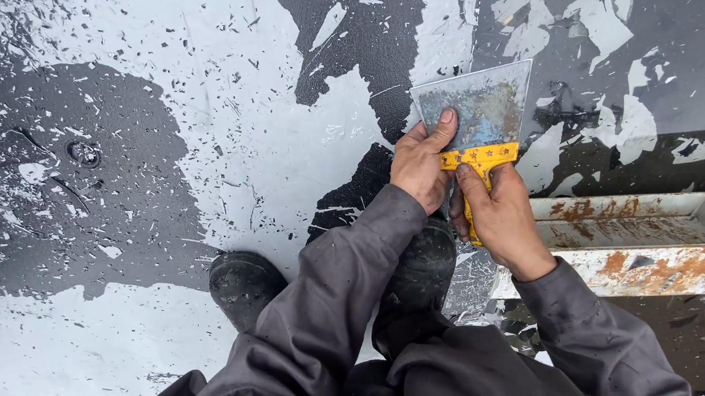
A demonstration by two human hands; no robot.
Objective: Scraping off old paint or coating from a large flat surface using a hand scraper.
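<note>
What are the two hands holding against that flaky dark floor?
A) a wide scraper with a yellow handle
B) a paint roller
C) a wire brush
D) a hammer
A: the right hand grips the yellow handle of the scraper, while the left hand presses its thumb on the wide flat blade, which rests against the peeling painted floor.

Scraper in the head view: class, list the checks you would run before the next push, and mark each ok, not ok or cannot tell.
1. Both hands on the scraper: ok; left hand presses the blade, right hand grips the yellow handle.
2. Blade edge flat on the painted floor: cannot tell.
3. Boots behind the blade: ok.
4. Rusty metal frame clear of the stroke: ok, it lies to the right.
5. Loose flakes ahead: not ok, many.
</note>
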